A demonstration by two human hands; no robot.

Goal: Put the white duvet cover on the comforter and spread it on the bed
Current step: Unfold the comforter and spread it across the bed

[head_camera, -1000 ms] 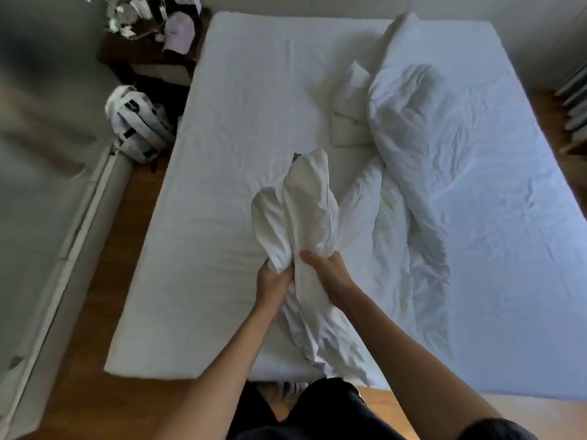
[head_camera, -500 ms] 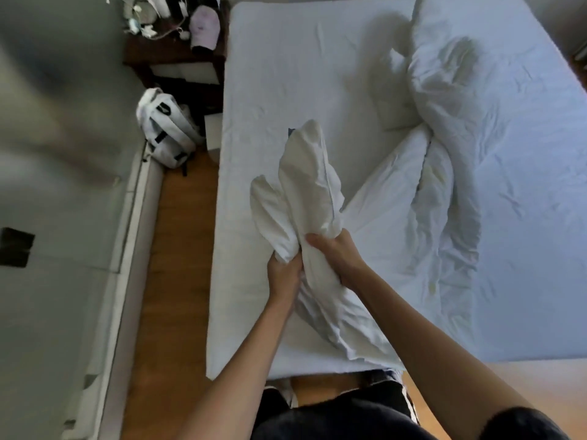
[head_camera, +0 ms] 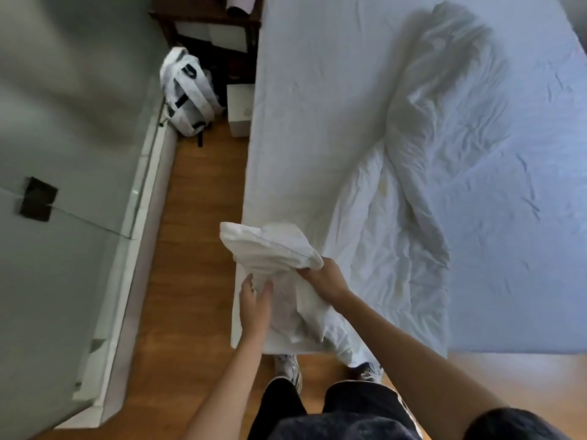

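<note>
- The right hand (head_camera: 324, 279) pinches a bunched corner of the duvet cover (head_camera: 270, 249) at the bed's (head_camera: 317, 90) near-left corner; fingers are curled round the fabric, thumb on top.
- The left hand (head_camera: 254, 300) sits just beside it, at about 8 o'clock from the right hand. Its fingers are straight and slightly spread, tips touching the hanging cloth; it grips nothing that I can see.
- From the right hand the held bunch fans out toward 10 o'clock, over the mattress edge and above the floor (head_camera: 190, 249). The rest of the cover drops below the 2 hands and trails off the foot of the bed toward the shoes (head_camera: 289, 369).
- The comforter (head_camera: 438, 147) lies well apart, a long crumpled roll. Its long axis runs from about 1 o'clock at the far end down to 5 o'clock near the foot, with a flatter white sheet of fabric spread along its left side.
- Judged from the hands, the comforter's near end lies at 3 o'clock from the right hand, so the right arm is the nearer 1 to it.
- Likely step in hand: finding the cover's corner or opening. The left hand would need to take hold lower down to open the bunch; the opening itself is not visible.
- A backpack (head_camera: 187, 90) leans by the wall (head_camera: 63, 122) at 11 o'clock, beside a dark nightstand (head_camera: 206, 23).
</note>
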